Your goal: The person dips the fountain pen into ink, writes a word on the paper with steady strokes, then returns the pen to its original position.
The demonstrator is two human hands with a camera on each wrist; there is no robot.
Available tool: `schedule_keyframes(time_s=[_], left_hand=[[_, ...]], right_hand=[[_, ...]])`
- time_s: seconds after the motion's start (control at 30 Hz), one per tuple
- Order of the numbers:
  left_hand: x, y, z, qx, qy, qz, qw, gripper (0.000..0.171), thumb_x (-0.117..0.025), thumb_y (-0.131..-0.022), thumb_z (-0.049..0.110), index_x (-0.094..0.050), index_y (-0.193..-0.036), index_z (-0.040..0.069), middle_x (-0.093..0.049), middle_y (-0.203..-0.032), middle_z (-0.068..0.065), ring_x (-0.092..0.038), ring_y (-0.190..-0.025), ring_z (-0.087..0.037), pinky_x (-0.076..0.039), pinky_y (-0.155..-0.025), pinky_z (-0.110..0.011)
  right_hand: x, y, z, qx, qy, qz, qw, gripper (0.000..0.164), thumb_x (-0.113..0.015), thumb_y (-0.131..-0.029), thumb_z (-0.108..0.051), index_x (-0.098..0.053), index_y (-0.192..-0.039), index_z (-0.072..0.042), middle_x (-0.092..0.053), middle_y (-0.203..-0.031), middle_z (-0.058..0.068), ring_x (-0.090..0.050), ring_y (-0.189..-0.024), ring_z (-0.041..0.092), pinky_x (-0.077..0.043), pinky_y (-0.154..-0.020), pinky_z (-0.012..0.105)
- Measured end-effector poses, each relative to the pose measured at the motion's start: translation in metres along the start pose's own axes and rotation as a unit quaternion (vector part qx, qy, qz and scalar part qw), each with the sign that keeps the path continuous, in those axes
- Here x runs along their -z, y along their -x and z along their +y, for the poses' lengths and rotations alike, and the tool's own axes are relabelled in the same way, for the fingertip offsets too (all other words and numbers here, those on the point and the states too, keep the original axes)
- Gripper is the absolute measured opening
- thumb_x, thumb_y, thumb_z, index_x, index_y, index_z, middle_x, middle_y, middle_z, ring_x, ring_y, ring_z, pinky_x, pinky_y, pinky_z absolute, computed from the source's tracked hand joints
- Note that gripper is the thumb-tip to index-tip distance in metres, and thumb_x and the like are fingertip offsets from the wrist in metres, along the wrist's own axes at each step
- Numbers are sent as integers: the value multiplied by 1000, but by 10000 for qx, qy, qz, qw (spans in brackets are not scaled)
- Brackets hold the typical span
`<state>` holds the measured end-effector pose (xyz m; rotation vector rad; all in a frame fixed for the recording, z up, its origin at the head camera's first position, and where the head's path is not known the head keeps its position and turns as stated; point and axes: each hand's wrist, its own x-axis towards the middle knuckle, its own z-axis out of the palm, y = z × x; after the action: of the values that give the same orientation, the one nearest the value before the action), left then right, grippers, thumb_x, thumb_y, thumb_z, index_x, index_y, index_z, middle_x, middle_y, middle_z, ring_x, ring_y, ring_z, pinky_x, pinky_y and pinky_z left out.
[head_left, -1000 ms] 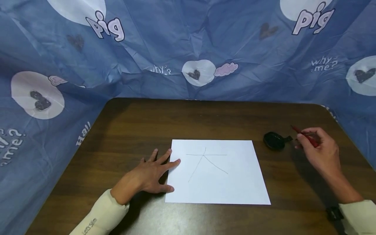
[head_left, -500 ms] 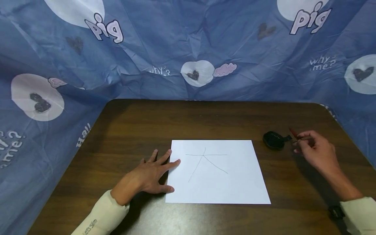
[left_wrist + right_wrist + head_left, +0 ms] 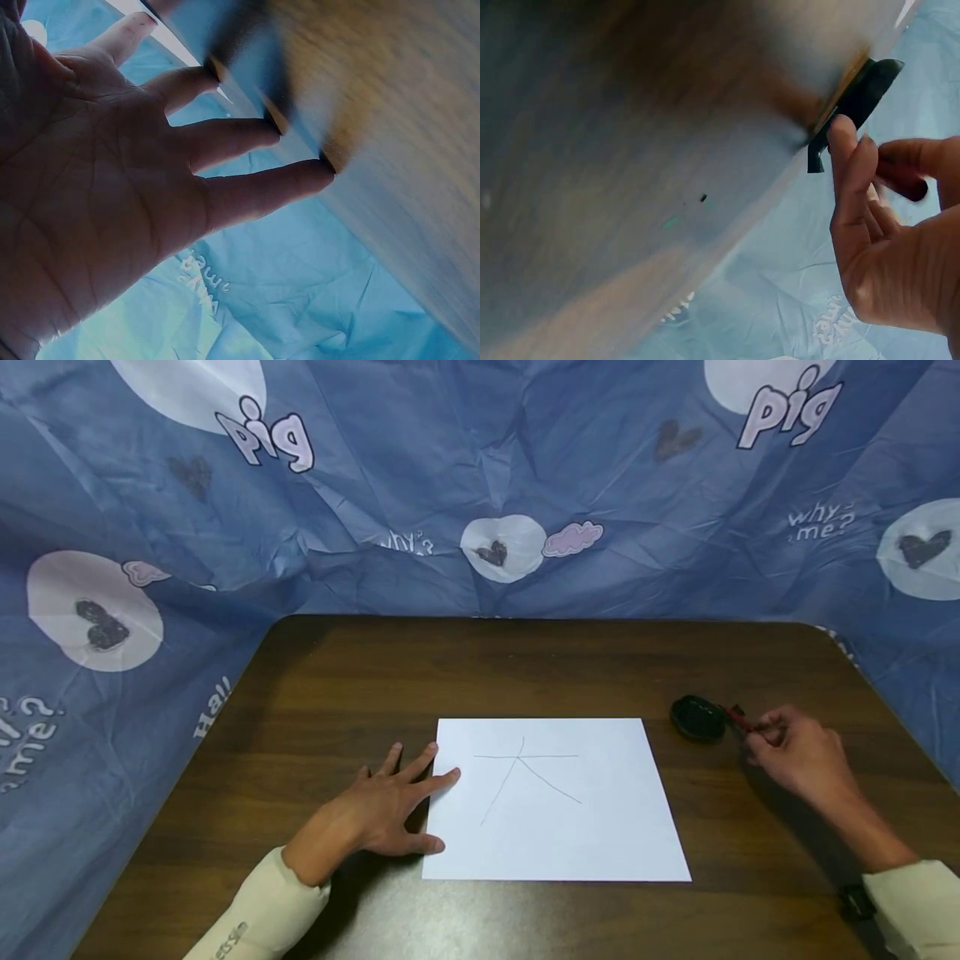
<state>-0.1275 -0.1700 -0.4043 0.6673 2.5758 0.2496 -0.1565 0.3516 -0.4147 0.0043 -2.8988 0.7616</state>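
Note:
My left hand (image 3: 382, 810) lies with fingers spread at the left edge of a white sheet of paper (image 3: 615, 843), two fingertips and the thumb on it. Thin dark strokes (image 3: 551, 756) cross on the sheet. In the left wrist view the fingertips (image 3: 322, 171) meet the tabletop. My right hand (image 3: 802, 756) pinches a slim red pen-shaped tool (image 3: 738, 719) between thumb and fingers, its tip beside a small dark green dish (image 3: 675, 712) with a short handle. In the right wrist view, the fingers overlap the dish (image 3: 877, 79) near its hooked end; the tool's thick end (image 3: 907, 186) sticks out below.
The brown wooden table (image 3: 465, 668) has rounded far corners. A blue printed cloth (image 3: 420, 468) hangs behind it and on the left side. Something black (image 3: 857, 902) is by the right sleeve (image 3: 915, 906). Small specks (image 3: 703, 198) lie on the tabletop.
My right hand has moved slightly left and nearer, lowering the red tool from upright tilt to nearly flat, its tip now at the dish. The left hand and paper stay put.

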Motion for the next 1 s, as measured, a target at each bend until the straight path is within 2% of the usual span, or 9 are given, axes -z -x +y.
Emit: schedule_keyframes(time_s=[0.13, 0.3, 0.4, 0.53, 0.63, 0.8, 1.0], left_hand=[[1, 0, 0, -8, -8, 10, 10000, 87, -68, -86, 61, -27, -158, 35, -4, -167, -6, -4, -146, -52, -18, -101, -80], [1, 0, 1, -29, -6, 18, 10000, 86, -68, -86, 60, -28, -158, 35, -3, -167, -6, -3, -146, -52, -18, -101, -80], [0, 0, 1, -38, 4, 13, 10000, 87, -69, -86, 61, -28, -158, 35, -4, -167, -6, -3, -146, -52, -18, -101, -80], [-2, 1, 1, -41, 27, 10, 10000, 86, -68, -86, 61, -28, -158, 35, -4, -167, -6, -4, -146, -52, -18, -101, -80], [-2, 1, 2, -47, 53, -6, 10000, 86, -68, -87, 60, -27, -158, 35, -4, -167, -6, -3, -146, -52, -18, -101, -80], [-1, 0, 1, -67, 74, 2, 10000, 86, -69, -87, 59, -27, -158, 34, -3, -167, -6, -3, -146, -53, -18, -101, -80], [0, 1, -1, -32, 69, 6, 10000, 87, -69, -87, 59, -28, -158, 34, -4, -167, -7, -3, -146, -53, -17, -100, -81]], right_hand=[[0, 0, 1, 19, 273, -211, 9994, 33, -64, -93, -14, -59, -110, 14, -71, -83, 19, -58, -56, 14, -42, -46, 30], [0, 1, -1, -150, 965, -504, 9939, 38, -66, -92, -23, -64, -105, 13, -65, -74, 16, -51, -55, 20, -40, -44, 35], [1, 1, -2, -368, 1284, -821, 9876, 38, -65, -92, -30, -66, -100, 8, -58, -68, 11, -49, -57, 23, -39, -45, 37], [0, 1, -3, -582, 1424, -1102, 9819, 34, -63, -93, -35, -65, -83, -3, -52, -67, 9, -48, -59, 25, -38, -47, 38], [1, 1, -3, -624, 1480, -1123, 9806, 35, -63, -93, -37, -63, -78, -5, -51, -67, 9, -48, -59, 25, -38, -47, 39], [1, 2, -3, -612, 1462, -981, 9825, 42, -62, -93, -41, -65, -81, -1, -52, -66, 10, -48, -58, 25, -38, -46, 39], [-1, 5, -6, -662, 1510, -819, 9829, 59, -58, -92, -59, -57, -71, -4, -46, -61, 8, -46, -55, 24, -37, -44, 38]])
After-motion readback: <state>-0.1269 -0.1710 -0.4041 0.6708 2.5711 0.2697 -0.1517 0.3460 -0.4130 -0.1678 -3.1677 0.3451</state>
